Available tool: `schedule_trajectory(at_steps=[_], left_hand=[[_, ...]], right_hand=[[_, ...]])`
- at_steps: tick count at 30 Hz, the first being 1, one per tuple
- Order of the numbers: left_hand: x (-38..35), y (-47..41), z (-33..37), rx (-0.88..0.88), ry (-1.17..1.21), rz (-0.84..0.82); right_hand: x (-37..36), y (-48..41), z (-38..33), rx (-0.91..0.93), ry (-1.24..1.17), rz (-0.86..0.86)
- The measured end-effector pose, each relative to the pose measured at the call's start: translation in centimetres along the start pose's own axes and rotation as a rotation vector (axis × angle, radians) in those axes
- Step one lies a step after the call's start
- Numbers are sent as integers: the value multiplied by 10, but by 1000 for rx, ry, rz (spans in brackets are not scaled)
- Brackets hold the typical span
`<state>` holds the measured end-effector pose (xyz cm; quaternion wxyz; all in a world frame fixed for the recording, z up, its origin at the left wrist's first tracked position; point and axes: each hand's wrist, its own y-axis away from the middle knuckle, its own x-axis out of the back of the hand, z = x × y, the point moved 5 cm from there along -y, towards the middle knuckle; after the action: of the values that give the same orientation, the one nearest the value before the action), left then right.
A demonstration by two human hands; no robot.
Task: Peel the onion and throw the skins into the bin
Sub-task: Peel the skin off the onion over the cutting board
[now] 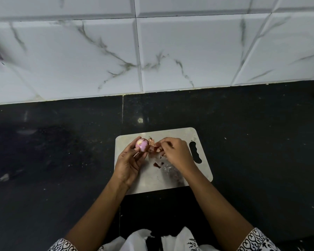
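Head view looks down at two bare hands at work. The fingers (141, 155) of the left hand (129, 163) are curled round a small onion (142, 146) and hold it tight from below, with one fingertip on its top. The onion is up in the air, just over the far left part of the board. It is pink and purple with a pale yellow spot on its end, and most of what shows is bare and shiny. The fingers (164, 142) of the right hand (178, 153) are pressed together in a pinch on a flap of dry brown skin (154, 146). The skin sticks out from the right side of the onion and touches it there, so it sits between the two hands.

Under the hands lies a pale grey board (170, 133) with round corners. It has a long wavy hole (195, 153) on its right side. A few dark red bits of skin (157, 164) lie on the board, just below the right hand. A dark blurry patch is on the board near the right wrist; I cannot tell what it is.

The board lies on a black shiny desk (252, 142). Behind the desk is a wall (170, 51) of white tiles with thin grey lines like marble. Both arms are bare up to white sleeves (257, 240) with black curly shapes on them.
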<state>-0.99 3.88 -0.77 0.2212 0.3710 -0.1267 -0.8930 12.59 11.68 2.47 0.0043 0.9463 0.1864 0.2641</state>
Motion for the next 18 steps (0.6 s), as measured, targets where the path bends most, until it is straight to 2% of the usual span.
schedule_trajectory(at_steps=[5,10,12,14,18], left_hand=[[-4,1,1,-32,-72,-31],[-10,2,1,-47,-50,-42],[-10,1,2,-43,13,-62],[-10,1,4,-30,70,-70],[-7,-4,4,13,139,-44]], right_hand=[[-5,-2,-6,-76,-189,-63],[-7,-5,-12,-47,-204,-33],[-2,-9,-7,-27,-56,42],[7,-10,-1,7,189,99],[13,-8,5,17,312,-25]])
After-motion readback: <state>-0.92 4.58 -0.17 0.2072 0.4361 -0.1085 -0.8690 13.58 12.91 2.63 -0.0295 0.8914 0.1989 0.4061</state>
